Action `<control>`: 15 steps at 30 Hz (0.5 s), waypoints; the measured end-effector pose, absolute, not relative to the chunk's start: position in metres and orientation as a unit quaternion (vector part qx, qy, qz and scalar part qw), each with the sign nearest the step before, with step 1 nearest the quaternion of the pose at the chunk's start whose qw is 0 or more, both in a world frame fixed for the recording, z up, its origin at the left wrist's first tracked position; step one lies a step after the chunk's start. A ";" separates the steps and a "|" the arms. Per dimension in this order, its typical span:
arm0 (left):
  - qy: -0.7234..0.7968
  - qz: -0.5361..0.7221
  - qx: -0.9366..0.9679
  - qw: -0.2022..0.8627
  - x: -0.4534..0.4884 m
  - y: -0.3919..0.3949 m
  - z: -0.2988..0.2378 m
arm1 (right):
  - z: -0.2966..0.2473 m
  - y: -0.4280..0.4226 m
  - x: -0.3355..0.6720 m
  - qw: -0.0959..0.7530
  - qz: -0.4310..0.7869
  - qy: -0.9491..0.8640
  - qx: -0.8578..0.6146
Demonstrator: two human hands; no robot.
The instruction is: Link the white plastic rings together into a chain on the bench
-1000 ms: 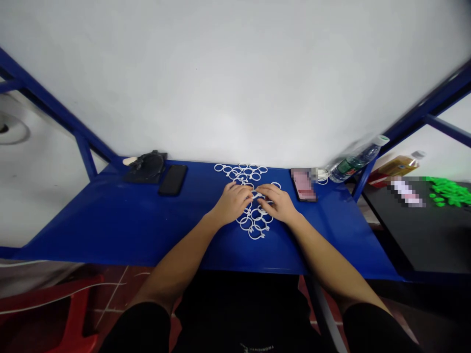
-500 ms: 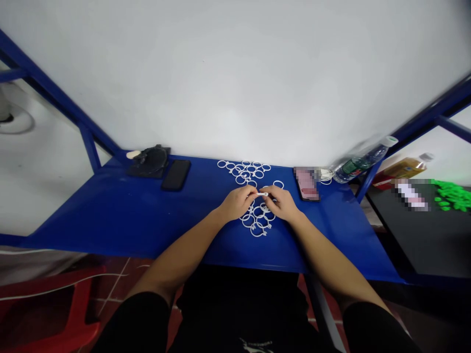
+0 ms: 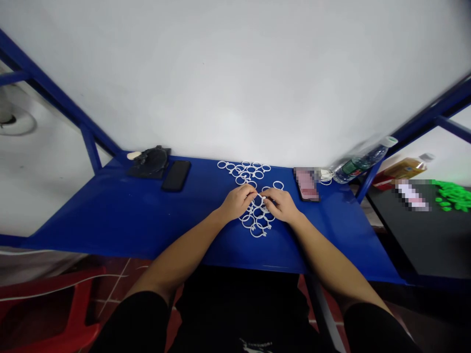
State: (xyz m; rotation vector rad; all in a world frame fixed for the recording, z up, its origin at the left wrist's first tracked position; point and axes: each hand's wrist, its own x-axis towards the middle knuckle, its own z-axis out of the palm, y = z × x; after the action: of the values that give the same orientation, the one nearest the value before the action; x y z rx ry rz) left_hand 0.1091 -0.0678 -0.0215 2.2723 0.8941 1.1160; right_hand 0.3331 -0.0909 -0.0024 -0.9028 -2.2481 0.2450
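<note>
Between my two hands is a white plastic ring (image 3: 258, 195), its far edge pinched at both sides. My left hand (image 3: 238, 202) is closed on its left side, thumb against forefinger. My right hand (image 3: 282, 204) grips the right side with bent fingers. Just below the hands lies a pile of similar white rings (image 3: 248, 222), several with small clip-like ends. Farther back, another group of white rings (image 3: 246, 169) is spread near the wall. One single ring (image 3: 278, 185) rests beyond my right hand. My fingers hide part of the held ring.
On the blue table (image 3: 121, 211) lie a black phone (image 3: 176, 175) and a dark flat object (image 3: 150, 163) at left. To the right are another phone (image 3: 307, 185), a white cable (image 3: 326, 176) and a leaning plastic bottle (image 3: 364, 162). Green pieces (image 3: 454, 196) sit on a black surface.
The held ring has turned from nearly edge-on to showing its round opening. Both hands stay in almost the same place, fingers shifted slightly.
</note>
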 end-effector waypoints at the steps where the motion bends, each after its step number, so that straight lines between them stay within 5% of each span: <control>1: 0.327 0.409 0.823 0.221 0.110 -0.068 -0.021 | -0.003 -0.091 0.333 0.346 0.097 -0.867 -0.346; 15: 0.325 0.432 0.813 0.217 0.112 -0.072 -0.019 | -0.007 -0.089 0.334 0.349 0.102 -0.861 -0.355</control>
State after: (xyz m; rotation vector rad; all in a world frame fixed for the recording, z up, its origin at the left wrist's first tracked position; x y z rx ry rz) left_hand 0.1123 -0.0716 -0.0189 2.2528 0.9004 1.1958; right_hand 0.3341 -0.0892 -0.0065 -0.9193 -2.2327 0.2648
